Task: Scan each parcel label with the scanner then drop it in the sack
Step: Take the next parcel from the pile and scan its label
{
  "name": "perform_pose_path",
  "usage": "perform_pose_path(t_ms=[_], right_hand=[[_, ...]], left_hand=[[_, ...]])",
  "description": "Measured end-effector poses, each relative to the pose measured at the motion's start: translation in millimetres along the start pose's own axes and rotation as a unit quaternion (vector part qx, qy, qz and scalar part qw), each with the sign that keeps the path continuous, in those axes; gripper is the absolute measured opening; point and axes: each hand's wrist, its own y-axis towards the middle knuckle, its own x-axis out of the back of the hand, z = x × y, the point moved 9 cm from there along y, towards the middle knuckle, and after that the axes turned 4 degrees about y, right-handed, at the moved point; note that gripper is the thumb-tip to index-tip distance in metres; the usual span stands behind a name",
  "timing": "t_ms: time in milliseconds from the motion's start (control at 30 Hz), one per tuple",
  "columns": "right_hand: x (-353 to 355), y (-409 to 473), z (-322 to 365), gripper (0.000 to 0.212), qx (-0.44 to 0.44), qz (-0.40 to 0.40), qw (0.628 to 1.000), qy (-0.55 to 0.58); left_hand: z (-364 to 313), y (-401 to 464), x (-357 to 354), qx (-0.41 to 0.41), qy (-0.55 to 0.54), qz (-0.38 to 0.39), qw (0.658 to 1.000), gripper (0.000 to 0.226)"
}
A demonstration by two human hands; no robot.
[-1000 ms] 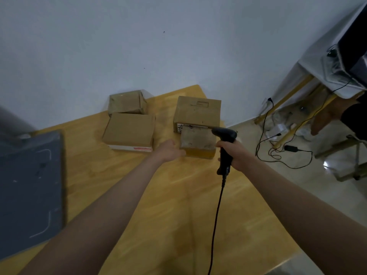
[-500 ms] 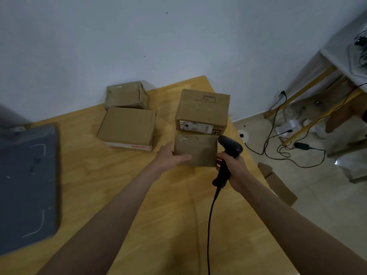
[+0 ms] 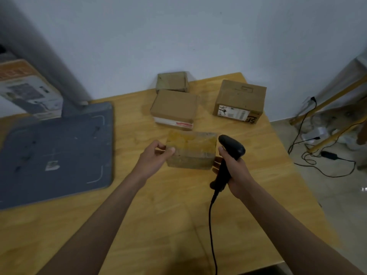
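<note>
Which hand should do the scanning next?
The right hand: it already grips the black corded handheld scanner, right beside the tape-wrapped brown cardboard parcel that the left hand holds.

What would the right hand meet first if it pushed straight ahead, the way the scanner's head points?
Most likely the held parcel, just up and left of the right hand and its scanner. The left hand grips that parcel's far side. Depth is unclear, so the scanner might pass just over it.
</note>
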Motion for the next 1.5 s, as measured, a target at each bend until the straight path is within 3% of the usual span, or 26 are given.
perform_pose_path(t_ms=[167,333,533,733,933,1000,1167,1333,1500], right_hand=[[-34.0,-54.3,-4.9,0.042,0.033,0.034,0.999,-0.024],[-53.2,-102.1,-13.2,0.042,0.044,0.058,0.997,-0.01],[-72.2,-147.9,-19.2,0.023,0.076,0.068,0.995,-0.02],[-76.0,-177.6,-18.2,0.018,0.117,0.067,0.99,-0.043],[-85.2,-189.0,-8.1,0.026,0.151,0.075,0.98,-0.102],[-87.3,-196.4,12.7,0.023,0.218,0.059,0.954,-0.195],[-115.3,-225.9,71.4,0.009,0.345,0.068,0.813,-0.463],[-156.1,-242.0,80.7,0.024,0.336,0.13,0.691,-0.627],[-174.9,-250.4,69.1,0.021,0.335,0.135,0.628,-0.69]], left_hand=[[13.8,-47.2,46.2,-0.044,-0.03,-0.023,0.998,0.032],[11.2,-89.6,70.7,-0.108,-0.017,0.011,0.994,0.071],[15.4,-119.7,98.2,-0.161,-0.022,-0.011,0.987,0.047],[8.6,-138.4,114.5,-0.195,0.07,0.019,0.978,0.119],[-18.2,-155.2,120.6,-0.25,0.202,0.0,0.947,0.117],[-21.6,-156.9,128.9,-0.257,0.219,-0.027,0.941,0.115],[-22.9,-151.5,152.1,-0.253,0.274,-0.087,0.924,0.119],[-28.7,-151.4,179.5,-0.257,0.299,-0.132,0.909,0.12],[-27.4,-155.9,194.0,-0.261,0.306,-0.155,0.902,0.121]])
